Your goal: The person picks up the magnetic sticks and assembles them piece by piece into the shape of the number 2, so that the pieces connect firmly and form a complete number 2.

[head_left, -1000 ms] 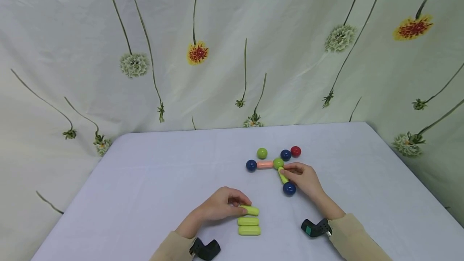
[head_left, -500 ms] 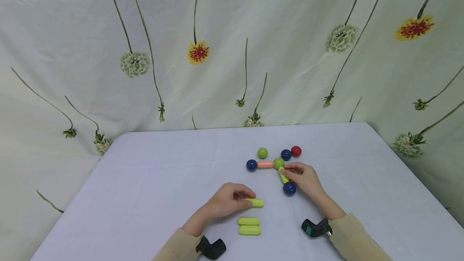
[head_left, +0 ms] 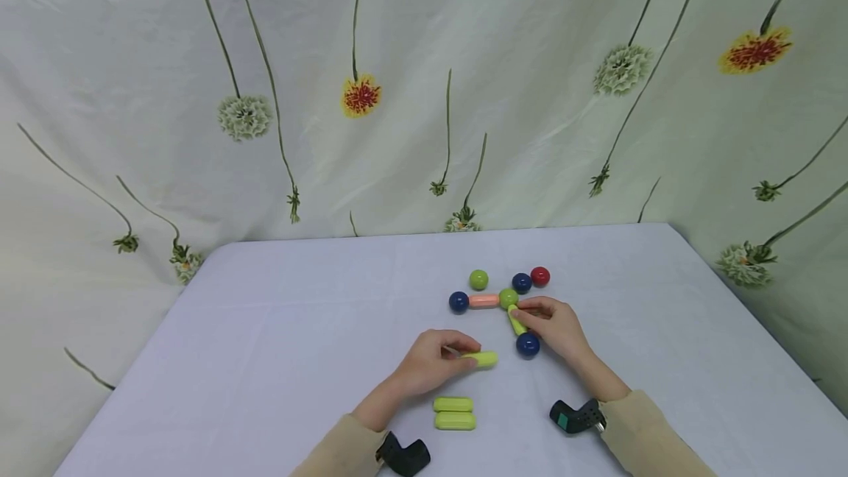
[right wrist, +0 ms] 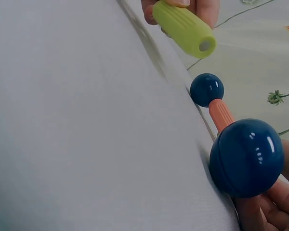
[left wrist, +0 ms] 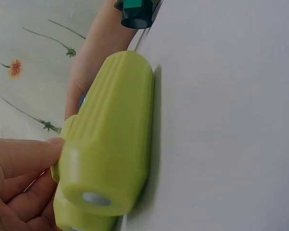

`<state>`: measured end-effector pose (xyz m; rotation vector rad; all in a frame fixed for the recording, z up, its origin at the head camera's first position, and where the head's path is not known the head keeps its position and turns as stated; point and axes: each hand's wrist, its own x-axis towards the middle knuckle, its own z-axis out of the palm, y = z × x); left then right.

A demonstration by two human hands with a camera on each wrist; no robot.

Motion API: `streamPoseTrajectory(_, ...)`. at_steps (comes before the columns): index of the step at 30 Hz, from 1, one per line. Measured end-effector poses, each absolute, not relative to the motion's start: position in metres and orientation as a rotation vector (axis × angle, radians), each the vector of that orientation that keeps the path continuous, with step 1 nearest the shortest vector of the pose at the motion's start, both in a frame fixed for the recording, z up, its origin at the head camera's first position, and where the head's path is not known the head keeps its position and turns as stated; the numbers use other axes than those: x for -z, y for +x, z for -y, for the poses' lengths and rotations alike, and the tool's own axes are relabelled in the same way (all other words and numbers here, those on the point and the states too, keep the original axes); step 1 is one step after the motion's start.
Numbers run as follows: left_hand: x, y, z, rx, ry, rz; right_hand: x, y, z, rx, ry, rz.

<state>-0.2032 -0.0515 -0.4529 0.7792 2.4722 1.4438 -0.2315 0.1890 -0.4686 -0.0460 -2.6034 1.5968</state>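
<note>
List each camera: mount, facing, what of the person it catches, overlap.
Head: on the head, facing forward and down at the tabletop; shows left hand, right hand, forearms and sleeves.
Left wrist: on that wrist, facing the nearest green stick, tabletop at right; shows part of the left hand and right forearm.
Right wrist: on that wrist, facing the nearer blue ball and pink stick, tabletop at left; shows part of each hand.
Head and right wrist share the pink stick and both hands.

Beige sleeves (head_left: 645, 429), blk wrist cams (head_left: 584, 418), grn patch (head_left: 564, 421) on R one.
</note>
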Motion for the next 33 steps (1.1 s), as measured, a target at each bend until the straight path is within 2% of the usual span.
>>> streamPoseTrajectory(33, 0.455, -0.21, 0.022, -1.477, 0.666, -2.468, 0.469, -0.231, -0.19, -1.597, 0.0, 2.59)
